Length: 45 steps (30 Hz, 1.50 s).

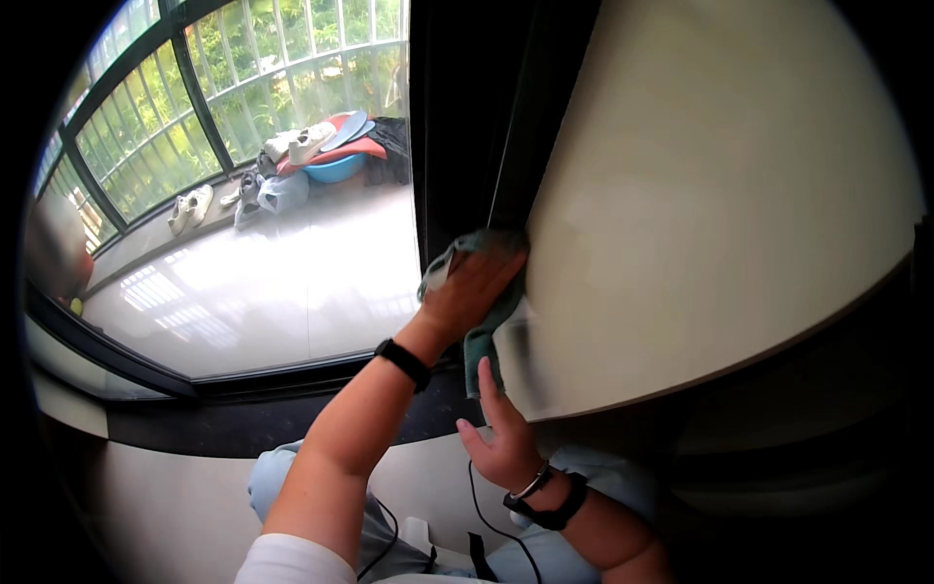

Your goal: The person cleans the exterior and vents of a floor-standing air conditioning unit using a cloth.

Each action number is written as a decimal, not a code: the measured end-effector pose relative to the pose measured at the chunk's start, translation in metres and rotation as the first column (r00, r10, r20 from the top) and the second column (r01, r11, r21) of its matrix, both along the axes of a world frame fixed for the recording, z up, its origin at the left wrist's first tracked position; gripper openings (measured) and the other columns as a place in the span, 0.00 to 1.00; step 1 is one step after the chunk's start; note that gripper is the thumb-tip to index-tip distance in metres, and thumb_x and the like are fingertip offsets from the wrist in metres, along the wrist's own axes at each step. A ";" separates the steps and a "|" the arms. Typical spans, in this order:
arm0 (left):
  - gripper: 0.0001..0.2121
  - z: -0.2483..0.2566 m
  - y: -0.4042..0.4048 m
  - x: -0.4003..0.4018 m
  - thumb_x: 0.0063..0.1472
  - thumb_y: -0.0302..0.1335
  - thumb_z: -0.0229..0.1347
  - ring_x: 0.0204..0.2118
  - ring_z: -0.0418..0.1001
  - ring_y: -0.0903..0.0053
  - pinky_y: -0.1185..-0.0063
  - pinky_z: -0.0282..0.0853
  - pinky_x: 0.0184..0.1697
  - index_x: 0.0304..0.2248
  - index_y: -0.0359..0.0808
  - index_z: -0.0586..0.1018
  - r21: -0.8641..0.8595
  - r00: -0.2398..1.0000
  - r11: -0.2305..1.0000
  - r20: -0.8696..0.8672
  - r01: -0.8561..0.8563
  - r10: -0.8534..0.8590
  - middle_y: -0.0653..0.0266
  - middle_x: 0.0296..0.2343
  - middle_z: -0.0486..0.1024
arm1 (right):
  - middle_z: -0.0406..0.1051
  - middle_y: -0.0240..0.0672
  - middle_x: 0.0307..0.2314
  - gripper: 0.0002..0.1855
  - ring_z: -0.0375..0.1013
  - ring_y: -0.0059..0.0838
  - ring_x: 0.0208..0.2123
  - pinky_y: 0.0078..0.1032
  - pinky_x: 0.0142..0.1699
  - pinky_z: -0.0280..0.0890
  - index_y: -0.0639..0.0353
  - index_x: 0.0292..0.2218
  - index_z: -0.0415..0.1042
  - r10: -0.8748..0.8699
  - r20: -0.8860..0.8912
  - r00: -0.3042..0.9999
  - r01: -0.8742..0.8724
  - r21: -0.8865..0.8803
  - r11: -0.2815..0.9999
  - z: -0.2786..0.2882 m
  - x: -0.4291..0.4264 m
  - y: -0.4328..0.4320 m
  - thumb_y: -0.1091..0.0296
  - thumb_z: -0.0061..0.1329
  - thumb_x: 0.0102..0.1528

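Note:
My left hand (474, 288) presses a green cloth (502, 312) flat against the black door frame (474, 131), close to where the frame meets a pale panel (700, 204). Most of the cloth lies under the palm and fingers, and one end hangs down below the wrist. Just beneath, my right hand (503, 442) is held with thumb and index finger apart and nothing gripped. Its index fingertip overlaps the hanging end of the cloth; whether it touches cannot be told. Black bands circle both wrists.
Beyond the glass to the left, white shoes (191, 208), plastic bags (283, 191) and a blue basin (337, 169) line a ledge under barred windows. A dark sill (292, 423) crosses before my knees. Thin black cables (503, 531) hang between my legs.

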<state>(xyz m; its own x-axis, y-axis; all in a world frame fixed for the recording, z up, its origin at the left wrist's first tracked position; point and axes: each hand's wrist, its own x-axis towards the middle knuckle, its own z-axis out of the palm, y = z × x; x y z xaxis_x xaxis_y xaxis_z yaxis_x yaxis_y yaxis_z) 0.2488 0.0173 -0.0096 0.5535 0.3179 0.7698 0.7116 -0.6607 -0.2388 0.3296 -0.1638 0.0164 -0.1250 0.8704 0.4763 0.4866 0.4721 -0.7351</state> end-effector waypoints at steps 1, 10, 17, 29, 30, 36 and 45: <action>0.23 -0.010 -0.001 -0.003 0.52 0.29 0.43 0.48 0.58 0.75 0.71 0.54 0.52 0.51 0.46 0.65 0.004 1.000 1.000 -0.024 -0.003 0.003 0.70 0.41 0.68 | 0.66 0.54 0.34 0.39 0.68 0.49 0.35 0.31 0.41 0.62 0.66 0.57 0.42 0.003 -0.006 1.000 -0.002 0.009 1.000 -0.002 -0.002 0.001 0.76 0.45 0.47; 0.27 0.169 -0.002 0.020 0.53 0.26 0.43 0.49 0.60 0.65 0.67 0.53 0.53 0.54 0.37 0.56 0.076 0.970 0.994 0.224 0.077 -0.092 0.60 0.40 0.69 | 0.61 0.61 0.38 0.37 0.62 0.57 0.41 0.38 0.49 0.56 0.70 0.55 0.43 -0.003 0.058 0.998 -0.002 0.100 0.995 0.027 0.003 0.011 0.75 0.45 0.46; 0.26 0.126 0.010 0.020 0.52 0.26 0.44 0.47 0.62 0.66 0.68 0.56 0.50 0.53 0.34 0.59 0.113 0.978 0.993 0.205 0.017 -0.040 0.58 0.38 0.69 | 0.58 0.62 0.43 0.37 0.59 0.57 0.47 0.36 0.52 0.53 0.69 0.56 0.40 0.083 -0.033 0.996 -0.083 0.016 0.996 0.027 0.006 0.012 0.76 0.43 0.48; 0.26 0.050 -0.020 -0.007 0.52 0.27 0.45 0.50 0.62 0.70 0.72 0.50 0.56 0.53 0.37 0.61 -0.013 0.997 0.997 -0.008 -0.082 0.082 0.62 0.42 0.69 | 0.60 0.59 0.42 0.35 0.61 0.54 0.45 0.33 0.50 0.56 0.67 0.55 0.45 0.146 0.093 0.985 -0.147 -0.003 0.989 0.012 -0.006 0.011 0.76 0.44 0.48; 0.26 0.070 -0.018 -0.003 0.52 0.27 0.45 0.50 0.61 0.72 0.74 0.50 0.56 0.53 0.38 0.61 -0.018 0.992 0.992 0.008 -0.128 0.128 0.63 0.43 0.68 | 0.59 0.60 0.43 0.35 0.61 0.54 0.46 0.34 0.50 0.56 0.67 0.55 0.45 0.132 0.118 0.984 -0.139 0.050 0.989 0.017 -0.005 0.012 0.76 0.44 0.48; 0.29 0.226 0.001 0.025 0.52 0.22 0.43 0.54 0.56 0.71 0.72 0.45 0.58 0.55 0.33 0.53 0.208 0.976 0.970 0.203 -0.127 0.084 0.58 0.48 0.63 | 0.51 0.58 0.51 0.35 0.52 0.50 0.54 0.32 0.57 0.47 0.71 0.56 0.40 0.157 -0.242 0.957 -0.126 0.140 0.982 0.069 0.006 0.019 0.76 0.42 0.51; 0.27 0.137 0.021 0.012 0.52 0.24 0.45 0.48 0.62 0.66 0.69 0.54 0.53 0.53 0.33 0.58 0.247 0.986 0.964 0.158 -0.094 0.055 0.53 0.43 0.66 | 0.49 0.56 0.52 0.36 0.49 0.47 0.56 0.30 0.58 0.45 0.70 0.56 0.39 0.243 -0.240 0.940 -0.221 0.114 0.969 0.077 -0.015 0.018 0.79 0.41 0.50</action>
<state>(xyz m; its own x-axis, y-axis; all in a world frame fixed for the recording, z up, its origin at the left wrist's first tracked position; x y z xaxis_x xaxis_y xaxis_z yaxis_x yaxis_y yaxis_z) 0.2609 0.0385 0.1276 0.4088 0.1383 0.9021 0.7967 -0.5362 -0.2788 0.3150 -0.1457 0.0938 -0.1861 0.7872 0.5880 0.1614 0.6148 -0.7720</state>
